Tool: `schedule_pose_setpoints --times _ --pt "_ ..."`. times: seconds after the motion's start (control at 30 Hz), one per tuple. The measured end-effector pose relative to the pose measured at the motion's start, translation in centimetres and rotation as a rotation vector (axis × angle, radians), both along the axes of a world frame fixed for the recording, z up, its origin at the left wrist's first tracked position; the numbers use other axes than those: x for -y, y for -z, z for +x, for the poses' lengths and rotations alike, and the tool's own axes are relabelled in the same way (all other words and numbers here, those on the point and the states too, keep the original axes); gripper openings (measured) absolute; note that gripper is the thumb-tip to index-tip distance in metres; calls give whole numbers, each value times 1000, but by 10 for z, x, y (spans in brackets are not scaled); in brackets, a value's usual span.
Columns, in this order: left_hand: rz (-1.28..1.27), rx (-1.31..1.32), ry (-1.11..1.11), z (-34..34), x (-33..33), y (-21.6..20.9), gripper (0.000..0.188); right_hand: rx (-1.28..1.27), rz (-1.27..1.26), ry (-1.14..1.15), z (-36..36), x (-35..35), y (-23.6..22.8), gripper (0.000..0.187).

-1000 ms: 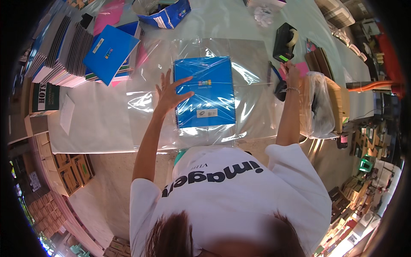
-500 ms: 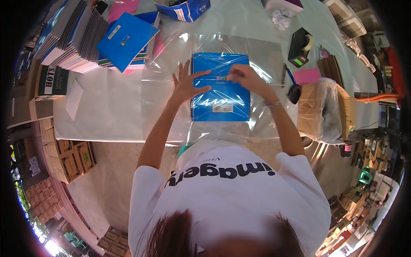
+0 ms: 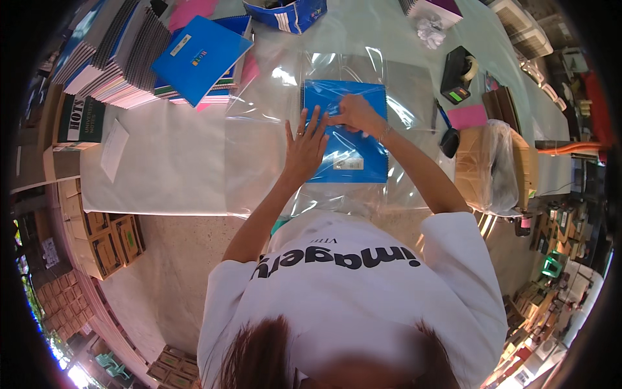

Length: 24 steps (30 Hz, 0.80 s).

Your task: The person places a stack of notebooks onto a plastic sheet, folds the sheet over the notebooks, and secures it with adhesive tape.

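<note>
A blue spiral notebook (image 3: pixel 337 174) lies flat on the table in front of me, with clear plastic film (image 3: pixel 409 87) over it and spread out around it. My left hand (image 3: pixel 307 148) rests on the notebook's left side, fingers stretched and slightly apart, with nothing in its grip. Over the upper middle of the cover, my right hand (image 3: pixel 358 115) is closed, fingers curled and close to the left fingertips. Whatever lies between the right fingers is hidden; the film is right beneath them.
Stacked spiral notebooks (image 3: pixel 123 61) stand at the far left beside a loose blue notebook (image 3: pixel 202 58). A blue open container (image 3: pixel 288 16) sits at the back. Rightward are a black tape dispenser (image 3: pixel 457 74), pink paper (image 3: pixel 466 117) and a plastic-draped cardboard box (image 3: pixel 476 165).
My left hand has moved right, further onto the notebook. My right hand has come slightly left and closed up near the left fingers. The whole view has shifted a little.
</note>
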<state>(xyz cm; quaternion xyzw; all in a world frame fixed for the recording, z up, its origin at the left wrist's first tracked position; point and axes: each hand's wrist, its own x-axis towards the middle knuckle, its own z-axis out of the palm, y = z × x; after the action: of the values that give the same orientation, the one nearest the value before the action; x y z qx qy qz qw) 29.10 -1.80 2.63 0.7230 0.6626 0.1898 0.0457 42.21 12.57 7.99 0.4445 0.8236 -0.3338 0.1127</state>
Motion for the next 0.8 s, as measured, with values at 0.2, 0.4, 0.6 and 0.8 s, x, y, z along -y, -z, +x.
schedule_pose_setpoints --times 0.2,0.4,0.6,0.8 --pt "-254 18 -168 -76 32 37 50 -202 254 185 23 27 0 49" --pt "-17 31 -374 -117 8 29 47 -404 315 442 66 -64 0 46" --pt "236 651 135 -100 -153 -50 52 -617 49 28 59 -152 -2 68" --pt "-659 406 423 -107 -262 -89 39 -310 -501 -194 50 -214 -20 41"
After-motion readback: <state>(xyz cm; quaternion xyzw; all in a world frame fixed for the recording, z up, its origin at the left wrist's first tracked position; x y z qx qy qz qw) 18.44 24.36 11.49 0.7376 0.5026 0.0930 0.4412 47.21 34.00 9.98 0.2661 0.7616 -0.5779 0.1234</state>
